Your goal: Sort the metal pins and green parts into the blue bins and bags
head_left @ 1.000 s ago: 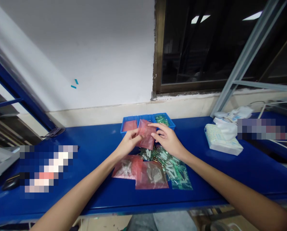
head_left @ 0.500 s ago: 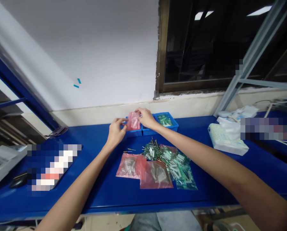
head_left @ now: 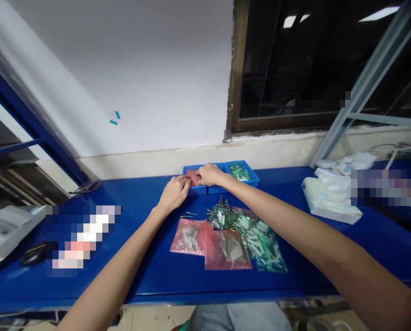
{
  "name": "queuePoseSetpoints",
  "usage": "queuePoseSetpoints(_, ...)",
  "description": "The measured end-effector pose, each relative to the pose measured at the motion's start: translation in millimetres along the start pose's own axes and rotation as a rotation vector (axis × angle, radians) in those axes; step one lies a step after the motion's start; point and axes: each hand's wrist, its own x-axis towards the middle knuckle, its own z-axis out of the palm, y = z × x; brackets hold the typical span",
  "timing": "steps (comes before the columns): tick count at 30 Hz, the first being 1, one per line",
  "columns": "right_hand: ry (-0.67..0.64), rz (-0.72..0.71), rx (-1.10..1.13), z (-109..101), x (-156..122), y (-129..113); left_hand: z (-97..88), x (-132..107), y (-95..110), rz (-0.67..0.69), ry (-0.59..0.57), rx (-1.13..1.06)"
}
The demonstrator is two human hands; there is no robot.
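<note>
A small red plastic bag [head_left: 192,175] lies low in the leftmost blue bin [head_left: 201,189], between my two hands. My left hand [head_left: 175,192] has its fingers curled at the bag's left side, over the bin's rim. From the right, my right hand [head_left: 210,174] grips the bag with bent fingers, its arm crossing above the middle bin. Nearer me lie two red bags, one [head_left: 190,238] beside the other [head_left: 228,250], each with metal pieces inside. To their right is a pile of green bags [head_left: 260,239] with similar pieces. Loose rivet-like pins [head_left: 222,202] stick up behind it.
The right blue bin [head_left: 240,172] holds green bags. A few loose pins [head_left: 188,214] lie on the blue table [head_left: 150,271]. On the right is a tissue pack [head_left: 329,202]; on the left, a black mouse [head_left: 35,254] and a white box [head_left: 12,234]. A wall stands behind.
The red bag, held upright above the left bin before, has gone down into it. Both hands have lowered with it, and my left hand has closed in on the bag. The view has shifted slightly.
</note>
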Motion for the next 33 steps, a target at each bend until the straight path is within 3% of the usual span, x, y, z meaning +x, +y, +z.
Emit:
queuePoseSetpoints(6,-0.023,0.005,-0.001,-4.7,1.1,-5.0,0.5,0.8,0.3,0.052,-0.040,0.069)
queuePoseSetpoints(9,0.031,-0.039,0.027,-10.5,-10.0,-0.5,-0.5,0.1,1.5,0.091,-0.020,0.087)
queuePoseSetpoints(12,0.206,-0.119,0.069,-13.8,-37.0,8.5,-5.4,-1.4,8.1,0.063,0.082,0.112)
queuePoseSetpoints(14,0.410,-0.205,0.136,-13.2,-62.9,16.4,-10.9,-2.4,16.6,0.046,0.177,0.132)
queuePoseSetpoints(17,0.488,-0.232,0.213,-7.4,-106.9,30.4,-19.1,-4.2,35.6,0.087,0.217,0.019)
queuePoseSetpoints(19,0.433,-0.243,0.289,0.0,-133.1,40.4,-21.8,-6.4,50.9,0.177,0.127,-0.111)
queuePoseSetpoints(21,0.389,-0.188,0.376,10.2,-151.3,50.0,-20.8,-9.7,65.7,0.295,-0.039,-0.170)
queuePoseSetpoints(24,0.360,-0.158,0.364,27.1,-160.6,60.1,-13.4,-15.2,81.2,0.395,-0.225,-0.138)
queuePoseSetpoints(28,0.296,-0.186,0.297,41.7,-156.4,61.0,-2.6,-19.2,84.2,0.375,-0.267,-0.057)
queuePoseSetpoints(33,0.268,-0.175,0.297,43.7,-156.5,51.6,0.5,-18.1,75.6,0.400,-0.340,0.047)
